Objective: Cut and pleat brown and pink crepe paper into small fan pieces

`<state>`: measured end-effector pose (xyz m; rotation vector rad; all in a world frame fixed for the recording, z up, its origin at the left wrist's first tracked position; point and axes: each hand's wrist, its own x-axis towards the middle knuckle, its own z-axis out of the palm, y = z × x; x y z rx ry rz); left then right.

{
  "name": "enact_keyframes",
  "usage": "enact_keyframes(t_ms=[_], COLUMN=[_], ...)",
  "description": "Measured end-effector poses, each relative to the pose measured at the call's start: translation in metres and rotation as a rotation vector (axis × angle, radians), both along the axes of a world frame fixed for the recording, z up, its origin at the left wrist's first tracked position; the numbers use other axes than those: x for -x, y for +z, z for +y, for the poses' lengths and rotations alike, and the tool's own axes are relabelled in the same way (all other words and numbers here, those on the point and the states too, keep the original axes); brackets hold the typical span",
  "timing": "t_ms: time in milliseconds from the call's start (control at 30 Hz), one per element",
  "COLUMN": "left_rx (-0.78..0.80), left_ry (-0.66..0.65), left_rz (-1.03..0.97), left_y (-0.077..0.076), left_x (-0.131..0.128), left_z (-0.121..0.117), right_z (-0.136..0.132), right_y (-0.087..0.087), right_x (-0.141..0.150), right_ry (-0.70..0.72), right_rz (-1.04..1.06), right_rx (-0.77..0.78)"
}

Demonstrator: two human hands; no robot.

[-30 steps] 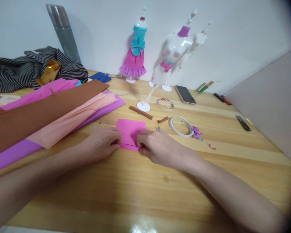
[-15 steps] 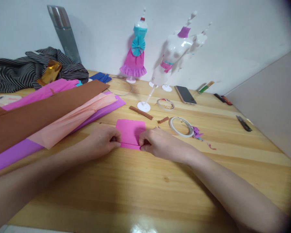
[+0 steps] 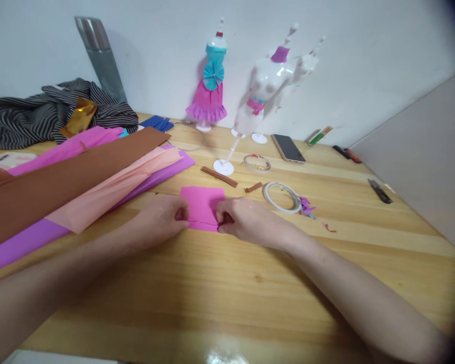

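A small piece of pink crepe paper [image 3: 202, 205] lies flat on the wooden table [image 3: 227, 283], with a narrow strip along its near edge folded over. My left hand [image 3: 167, 217] pinches the left end of that fold between thumb and fingers. At the right end, my right hand [image 3: 240, 220] grips the fold in the same way. Beyond the paper lie a pleated brown strip [image 3: 219, 176] and a short brown scrap [image 3: 254, 188]. A roll of white tape [image 3: 282, 197] sits to the right of my right hand.
Long brown paper [image 3: 76, 164], peach paper [image 3: 117, 184] and purple sheets [image 3: 26, 245] cover the left side. At the back stand a dressed mini mannequin [image 3: 214, 76], white mannequins [image 3: 269, 76] and a grey bottle [image 3: 102, 63]. A phone [image 3: 288, 148] and a cutter [image 3: 379, 191] lie rightward.
The camera view has shifted slightly. Both hands keep their pinch on the folded edge of the pink paper, and nothing else has visibly moved.
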<state>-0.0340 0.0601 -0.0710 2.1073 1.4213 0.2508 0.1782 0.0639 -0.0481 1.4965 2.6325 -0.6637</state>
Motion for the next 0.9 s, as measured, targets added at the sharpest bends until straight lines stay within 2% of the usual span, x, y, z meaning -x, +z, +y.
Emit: enact_keyframes(t_ms=[167,300,500,633,733,900], left_rx=[-0.033,-0.058,-0.098,-0.282,-0.424,-0.437], left_ry=[0.008,-0.002,-0.018,-0.084,-0.133,-0.19], left_rz=[-0.02,0.018,0.059,0.088,0.154,0.196], left_y=[0.0,0.0,-0.001,-0.005,-0.01,-0.012], left_x=[-0.001,-0.002,-0.003,-0.003,-0.003,0.0], left_z=[-0.002,-0.003,-0.006,-0.01,-0.012,-0.013], right_z=[-0.004,-0.003,-0.007,-0.015,-0.019,-0.017], right_y=[0.001,0.001,-0.001,0.001,0.002,-0.001], right_x=[0.003,0.004,0.004,0.008,0.011,0.011], right_ry=[-0.022,-0.008,0.087,0.155,0.187,0.183], right_rz=[-0.043,-0.067,-0.119,-0.149,-0.165,-0.181], right_rx=[-0.071,-0.027,-0.099,-0.199,-0.207,-0.193])
